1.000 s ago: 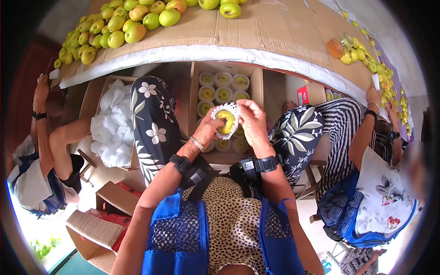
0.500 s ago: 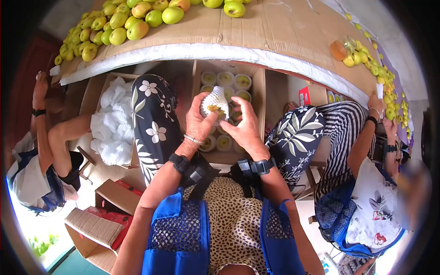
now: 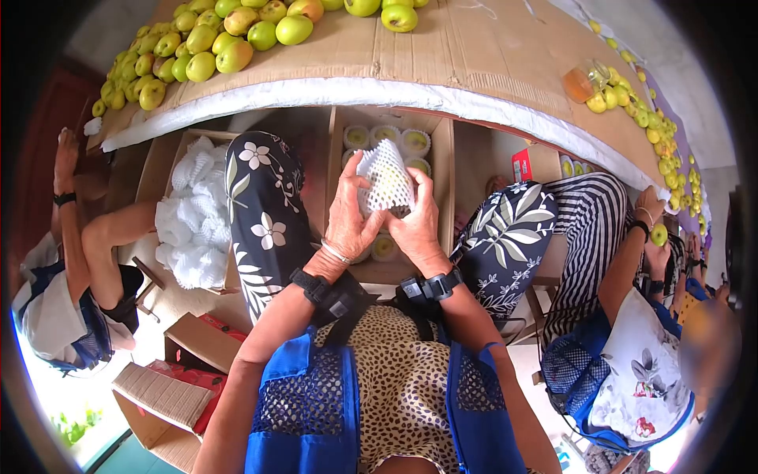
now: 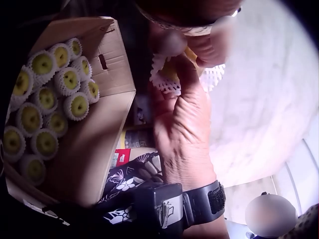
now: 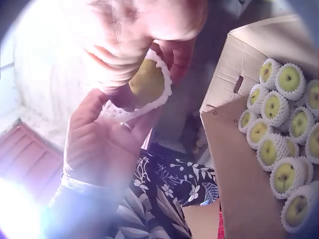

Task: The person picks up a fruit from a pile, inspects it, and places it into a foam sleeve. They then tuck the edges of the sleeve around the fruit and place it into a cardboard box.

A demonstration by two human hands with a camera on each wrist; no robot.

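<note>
The left hand [image 3: 347,217] and the right hand [image 3: 416,225] are close together, and both have their fingers bent around one apple [image 5: 148,82] in a white foam net [image 3: 384,178]. In the head view, the net covers the apple and becomes narrow toward its upper end; in the right wrist view, yellow-green skin is visible inside the open edge of the net. The left hand grips it from the left side, the right hand from the right side, and the thumbs come near to each other at the lower edge. The apple is held above a cardboard box [image 4: 94,134], between the knees of the person, who wears floral trousers [image 3: 264,189]. Inside this box, netted apples [image 5: 274,110] stand in rows, each in its own net.

To the left of the knees, a heap of loose foam nets [image 3: 197,209] fills another box. Beyond the knees there is a table covered with a cardboard sheet [image 3: 505,47], where a pile of bare apples [image 3: 201,39] lies at the left. At the right sits another person [image 3: 643,371], in a blue vest, with a green apple [image 3: 658,235] at one hand.
</note>
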